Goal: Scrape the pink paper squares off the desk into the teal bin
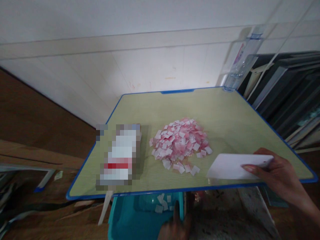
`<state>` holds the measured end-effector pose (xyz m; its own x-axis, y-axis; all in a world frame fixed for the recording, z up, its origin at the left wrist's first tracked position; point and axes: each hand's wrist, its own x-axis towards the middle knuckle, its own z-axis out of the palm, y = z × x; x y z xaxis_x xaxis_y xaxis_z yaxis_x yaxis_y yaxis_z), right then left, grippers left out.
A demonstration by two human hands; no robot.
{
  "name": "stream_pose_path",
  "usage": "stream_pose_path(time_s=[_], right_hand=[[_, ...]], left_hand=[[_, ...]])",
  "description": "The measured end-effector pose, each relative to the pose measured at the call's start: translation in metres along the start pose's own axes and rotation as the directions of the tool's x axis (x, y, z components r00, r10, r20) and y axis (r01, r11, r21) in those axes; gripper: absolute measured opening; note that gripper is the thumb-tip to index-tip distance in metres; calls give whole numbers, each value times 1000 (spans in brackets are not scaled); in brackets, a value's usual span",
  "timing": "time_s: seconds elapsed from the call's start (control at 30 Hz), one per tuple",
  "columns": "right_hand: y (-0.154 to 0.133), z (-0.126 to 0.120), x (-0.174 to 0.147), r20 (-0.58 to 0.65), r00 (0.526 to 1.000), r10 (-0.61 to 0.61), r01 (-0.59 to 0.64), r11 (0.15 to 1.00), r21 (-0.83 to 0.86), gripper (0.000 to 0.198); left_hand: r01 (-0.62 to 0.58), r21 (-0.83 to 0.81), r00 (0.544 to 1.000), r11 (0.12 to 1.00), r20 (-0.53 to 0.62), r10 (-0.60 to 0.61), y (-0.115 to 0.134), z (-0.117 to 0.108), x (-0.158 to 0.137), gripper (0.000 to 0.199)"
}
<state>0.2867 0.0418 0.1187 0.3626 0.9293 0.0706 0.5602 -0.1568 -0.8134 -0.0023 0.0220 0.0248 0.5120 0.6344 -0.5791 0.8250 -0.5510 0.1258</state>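
On the small table (215,106) lies a heap of small pink-and-white square pieces (180,140), with a few strays along its front and right sides. My right hand (272,176) is closed on a flat white card (230,166), its thumb on the near face. The card stands on edge above the table's front right, just right of the heap. Below the front edge, my left hand (173,228) is at the right side of a teal basin (120,216). It is dark and blurred, so its grip cannot be made out. Several white squares (163,205) lie in the basin.
At the table's left lies a pixelated box-like object (122,153). A clear plastic bottle (233,78) stands at the far right corner by the white wall (160,66). Dark flat panels (287,83) lean to the right of the table.
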Motion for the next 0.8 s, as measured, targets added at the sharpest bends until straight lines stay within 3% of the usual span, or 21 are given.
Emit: stream_pose_path(time_s=[0.23, 0.37, 0.57, 0.8], right_hand=[[2, 1, -3, 33, 999, -7, 7, 1000, 27, 33], [5, 1, -6, 35, 999, -36, 34, 999, 41, 32], [7, 0, -13, -6, 989, -146, 146, 988, 59, 20], [16, -2, -15, -30, 952, -304, 306, 947, 94, 8]], left_hand=[[46, 25, 999, 999, -1, -46, 5, 8, -2, 72], [13, -14, 1000, 1000, -8, -13, 5, 2, -7, 71], [31, -1, 999, 1000, 11, -31, 6, -2, -4, 84], [36, 47, 994, 998, -101, -32, 7, 7, -5, 82]])
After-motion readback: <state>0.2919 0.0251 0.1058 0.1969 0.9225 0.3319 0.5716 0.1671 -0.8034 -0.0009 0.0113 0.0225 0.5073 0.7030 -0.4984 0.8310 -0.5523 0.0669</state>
